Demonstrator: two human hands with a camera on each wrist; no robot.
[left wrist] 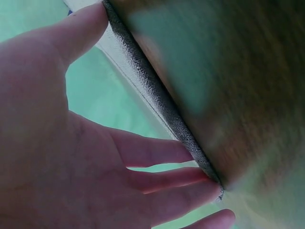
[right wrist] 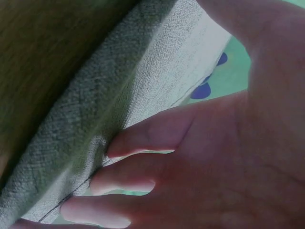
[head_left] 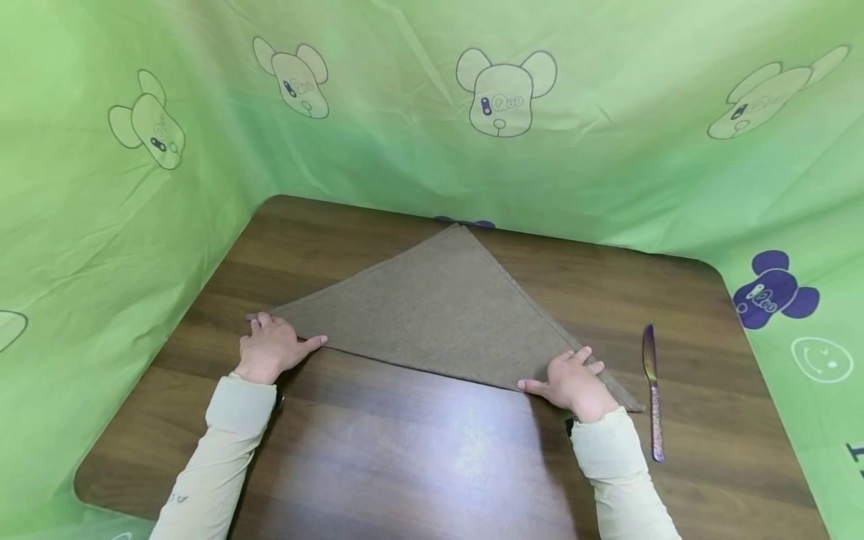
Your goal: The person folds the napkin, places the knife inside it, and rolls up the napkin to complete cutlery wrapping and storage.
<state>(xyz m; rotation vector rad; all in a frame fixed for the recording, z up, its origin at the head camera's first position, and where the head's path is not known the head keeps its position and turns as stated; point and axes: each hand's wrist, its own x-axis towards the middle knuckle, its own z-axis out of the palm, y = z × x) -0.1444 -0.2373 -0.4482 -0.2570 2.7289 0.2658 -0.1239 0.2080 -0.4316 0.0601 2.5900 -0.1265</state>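
A brown cloth napkin (head_left: 418,307), folded into a triangle, lies on the wooden table with its peak toward the back and its long folded edge toward the person. At its left corner rests my left hand (head_left: 268,349), thumb at the folded edge and the other fingers spread near the tip. My right hand (head_left: 574,381) presses on the right part, its thumb by the front fold and its fingers across the slanting edge. In the left wrist view the fingertips touch the cloth's edge (left wrist: 147,81). The right wrist view has straight fingers lying against the cloth (right wrist: 157,62).
A shiny multicoloured table knife (head_left: 652,390) lies right of the napkin, close to its right corner. The table (head_left: 378,465) has rounded corners and is surrounded by a green curtain (head_left: 405,150) printed with bear heads.
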